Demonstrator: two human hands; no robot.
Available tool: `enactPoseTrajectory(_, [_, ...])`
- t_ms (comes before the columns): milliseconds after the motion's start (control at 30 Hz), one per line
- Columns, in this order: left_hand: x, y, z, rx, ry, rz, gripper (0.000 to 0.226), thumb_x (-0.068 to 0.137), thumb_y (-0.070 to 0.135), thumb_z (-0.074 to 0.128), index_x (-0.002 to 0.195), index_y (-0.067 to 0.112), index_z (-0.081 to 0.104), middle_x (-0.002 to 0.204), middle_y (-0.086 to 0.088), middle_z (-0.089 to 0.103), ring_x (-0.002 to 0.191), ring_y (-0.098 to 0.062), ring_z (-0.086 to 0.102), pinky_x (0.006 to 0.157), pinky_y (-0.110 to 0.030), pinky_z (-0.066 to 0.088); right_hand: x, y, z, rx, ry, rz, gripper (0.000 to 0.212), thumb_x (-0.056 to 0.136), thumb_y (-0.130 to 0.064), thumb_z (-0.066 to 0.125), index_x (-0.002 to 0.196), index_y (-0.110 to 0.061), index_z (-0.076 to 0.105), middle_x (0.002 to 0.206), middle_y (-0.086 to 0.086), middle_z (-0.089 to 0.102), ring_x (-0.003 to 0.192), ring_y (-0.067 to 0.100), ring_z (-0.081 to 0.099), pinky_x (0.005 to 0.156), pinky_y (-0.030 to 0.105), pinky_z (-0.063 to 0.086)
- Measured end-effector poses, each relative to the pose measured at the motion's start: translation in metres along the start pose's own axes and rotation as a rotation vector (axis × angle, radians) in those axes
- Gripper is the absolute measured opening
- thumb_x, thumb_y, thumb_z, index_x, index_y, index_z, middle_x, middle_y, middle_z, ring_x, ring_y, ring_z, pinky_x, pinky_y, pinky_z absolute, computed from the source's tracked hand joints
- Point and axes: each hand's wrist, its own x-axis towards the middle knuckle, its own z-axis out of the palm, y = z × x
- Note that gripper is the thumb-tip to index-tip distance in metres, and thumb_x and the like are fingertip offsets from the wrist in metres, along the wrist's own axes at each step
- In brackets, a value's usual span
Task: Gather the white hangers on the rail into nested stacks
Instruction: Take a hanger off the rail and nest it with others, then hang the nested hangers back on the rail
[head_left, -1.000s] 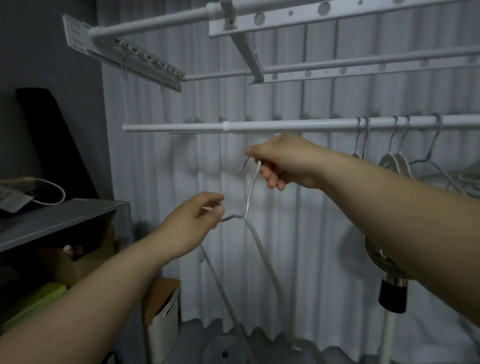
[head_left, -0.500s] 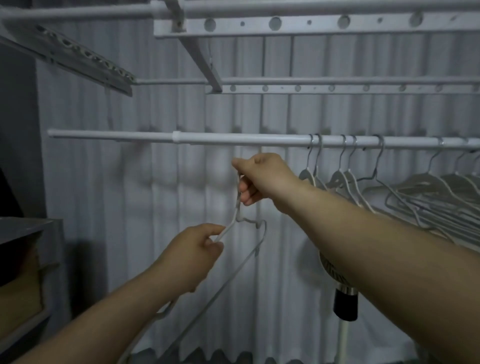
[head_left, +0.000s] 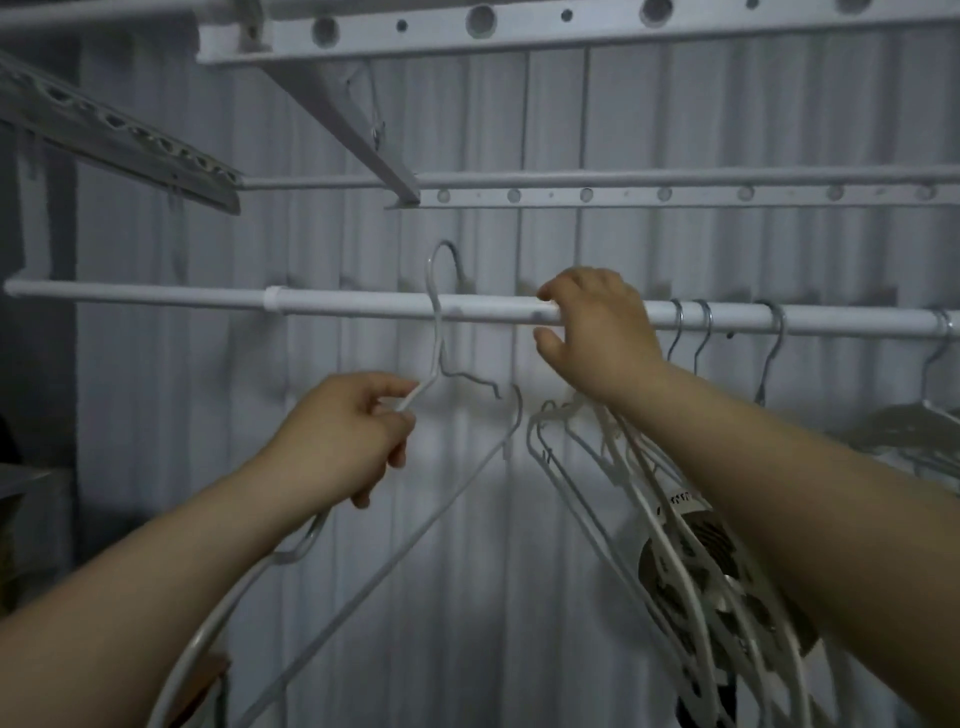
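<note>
Pinching a thin white wire hanger (head_left: 435, 332) at the shoulder just below its neck with the left hand (head_left: 337, 441), with the hook raised above the rail (head_left: 363, 304) and the neck crossing in front of it. Curling the right hand (head_left: 597, 332) around the rail, thumb underneath, hiding the hooks of a nested bunch of white hangers (head_left: 587, 467) dangling below the wrist. Showing more hangers (head_left: 701, 332) on metal hooks further right, with a fan (head_left: 696, 540) and pleated pale curtain (head_left: 493, 597) behind.

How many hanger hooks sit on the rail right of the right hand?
4: two hooks side by side beside the right hand, one farther right, one at the frame edge. The hand may hide others.
</note>
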Motion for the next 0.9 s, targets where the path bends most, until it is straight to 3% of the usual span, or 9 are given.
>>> enactPoseTrajectory(133, [0.021, 0.012, 0.024, 0.075, 0.026, 0.016, 0.019, 0.088, 0.002, 0.048, 0.096, 0.018, 0.054, 0.045, 0.000, 0.052, 0.022, -0.005, 0.036, 0.027, -0.013, 0.034, 0.008, 0.030, 0.002, -0.076, -0.083, 0.039, 0.051, 0.090, -0.030, 0.049, 0.137, -0.014, 0.037, 0.140, 0.008, 0.044, 0.129, 0.028, 0.038, 0.110, 0.036, 0.022])
enactPoseTrajectory(367, [0.044, 0.009, 0.057, 0.098, 0.034, -0.050, 0.029, 0.088, 0.001, 0.045, 0.113, 0.012, 0.054, 0.055, -0.006, 0.052, 0.038, -0.015, 0.039, 0.027, -0.013, 0.035, 0.005, 0.052, 0.004, -0.123, -0.115, -0.103, 0.049, 0.091, -0.026, 0.048, 0.137, -0.017, 0.035, 0.137, 0.006, 0.044, 0.121, 0.029, 0.043, 0.104, 0.037, 0.029])
enactPoseTrajectory(467, [0.049, 0.002, 0.066, 0.093, 0.004, -0.096, 0.031, 0.088, 0.000, 0.044, 0.116, 0.009, 0.054, 0.056, -0.006, 0.052, 0.028, -0.009, 0.039, 0.027, -0.012, 0.035, 0.006, 0.053, 0.006, -0.128, -0.107, -0.134, 0.051, 0.091, -0.026, 0.047, 0.138, -0.017, 0.033, 0.137, 0.005, 0.042, 0.121, 0.027, 0.043, 0.103, 0.035, 0.028])
enactPoseTrajectory(633, [0.050, -0.005, 0.073, 0.073, -0.022, -0.122, 0.022, 0.089, 0.001, 0.043, 0.100, 0.018, 0.051, 0.054, -0.006, 0.051, 0.023, -0.004, 0.035, 0.028, -0.013, 0.036, 0.006, 0.054, 0.008, -0.129, -0.100, -0.141, 0.051, 0.090, -0.027, 0.047, 0.138, -0.016, 0.033, 0.138, 0.005, 0.042, 0.121, 0.026, 0.042, 0.103, 0.033, 0.026])
enactPoseTrajectory(900, [0.045, -0.010, 0.077, 0.122, -0.063, -0.118, 0.035, 0.091, 0.009, 0.047, 0.125, 0.013, 0.049, 0.057, -0.003, 0.054, 0.025, -0.004, 0.039, 0.032, -0.015, 0.039, 0.003, 0.055, 0.010, -0.149, -0.090, -0.149, 0.054, 0.090, -0.027, 0.048, 0.139, -0.016, 0.031, 0.138, 0.005, 0.041, 0.122, 0.025, 0.041, 0.106, 0.031, 0.023])
